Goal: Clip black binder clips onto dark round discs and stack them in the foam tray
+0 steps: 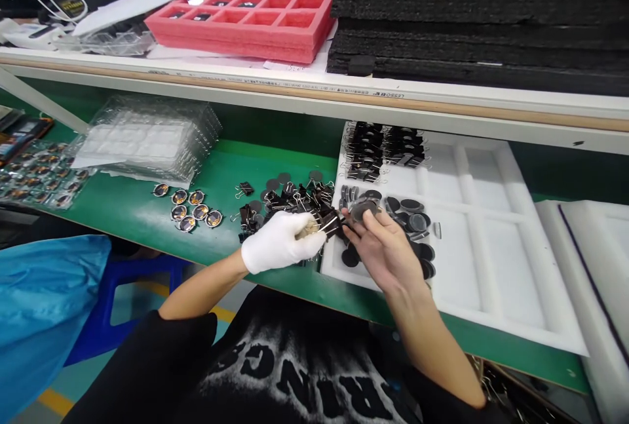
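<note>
My left hand (282,242), in a white glove, is closed on a black binder clip (330,222) with its wire handles toward the fingers. Bare, my right hand (386,247) pinches a dark round disc (363,211) between thumb and fingers, close beside the clip. Whether clip and disc touch, I cannot tell. Under and behind my left hand lies a heap of black binder clips (287,198) mixed with grey discs (284,178). More dark discs (417,222) lie in the white foam tray (455,247) by my right hand, some standing on edge.
Rows of binder clips (363,149) fill the tray's far left compartment. Left on the green table (240,155) are several round parts with shiny orange-black faces (196,196) and stacked clear plastic trays (147,135). A shelf edge (275,93) crosses above, carrying a pink foam tray (236,34) and black foam sheets (472,18).
</note>
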A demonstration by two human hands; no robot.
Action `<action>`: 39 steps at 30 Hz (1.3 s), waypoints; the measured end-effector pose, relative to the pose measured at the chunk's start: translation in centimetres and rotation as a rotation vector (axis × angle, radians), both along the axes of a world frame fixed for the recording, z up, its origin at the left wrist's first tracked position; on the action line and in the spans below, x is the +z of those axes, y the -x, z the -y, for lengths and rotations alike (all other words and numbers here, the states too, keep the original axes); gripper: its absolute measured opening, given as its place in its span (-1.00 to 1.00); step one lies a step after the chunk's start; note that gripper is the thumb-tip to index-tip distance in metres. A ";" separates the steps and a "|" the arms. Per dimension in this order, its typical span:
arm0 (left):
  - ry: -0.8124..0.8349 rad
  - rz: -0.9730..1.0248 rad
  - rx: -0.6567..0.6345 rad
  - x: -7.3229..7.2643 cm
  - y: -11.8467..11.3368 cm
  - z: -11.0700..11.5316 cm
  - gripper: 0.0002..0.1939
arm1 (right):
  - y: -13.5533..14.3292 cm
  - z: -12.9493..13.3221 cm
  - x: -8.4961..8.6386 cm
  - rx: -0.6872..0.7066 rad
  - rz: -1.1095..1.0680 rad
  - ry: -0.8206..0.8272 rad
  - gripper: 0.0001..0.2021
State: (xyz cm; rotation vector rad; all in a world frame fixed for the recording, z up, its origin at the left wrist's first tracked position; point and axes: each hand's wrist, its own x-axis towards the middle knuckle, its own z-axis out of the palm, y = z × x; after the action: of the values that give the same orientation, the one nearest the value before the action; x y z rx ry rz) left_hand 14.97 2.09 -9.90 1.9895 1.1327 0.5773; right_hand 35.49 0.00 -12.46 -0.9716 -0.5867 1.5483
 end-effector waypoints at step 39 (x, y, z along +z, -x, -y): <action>-0.246 -0.155 -0.117 2.1 4.9 -0.7 -0.52 | 3.3 0.1 -0.5 0.315 0.289 -0.369 -0.79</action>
State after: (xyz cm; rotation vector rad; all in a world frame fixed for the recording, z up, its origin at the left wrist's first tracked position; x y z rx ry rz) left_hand 10.02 2.81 -7.79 2.3295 1.0686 0.5297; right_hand 32.16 -0.10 -12.96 -0.8489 -1.2326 1.5046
